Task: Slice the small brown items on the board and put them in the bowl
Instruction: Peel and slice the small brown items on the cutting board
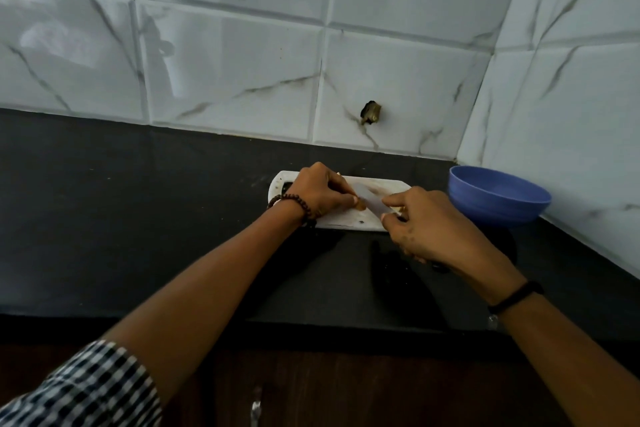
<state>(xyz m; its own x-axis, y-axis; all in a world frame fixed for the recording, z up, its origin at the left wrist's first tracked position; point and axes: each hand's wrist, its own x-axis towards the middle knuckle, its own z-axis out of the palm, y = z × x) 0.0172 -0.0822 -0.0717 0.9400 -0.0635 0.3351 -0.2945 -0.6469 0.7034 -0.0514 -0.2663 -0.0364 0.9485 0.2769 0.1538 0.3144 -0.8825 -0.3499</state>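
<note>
Small brown item (361, 206) sits on the white board (341, 220), mid-table, and I can see only a sliver of it past the fingertips. From the left, I note a checked sleeve (86, 388) and a beaded bracelet (293, 202) on the wrist. The left hand (320, 192) rests on the board, its fingers (349, 200) curled in and pinching the item. A pale knife (369, 198) blade lies slanted against the item. The right hand (427, 224) has its fingers (398, 199) wrapped round the knife, with the handle hidden from me. A black band (516, 296) circles that wrist. A blue bowl (498, 199) stands on the dark table (138, 204) just right of the board, and I cannot see its contents.
</note>
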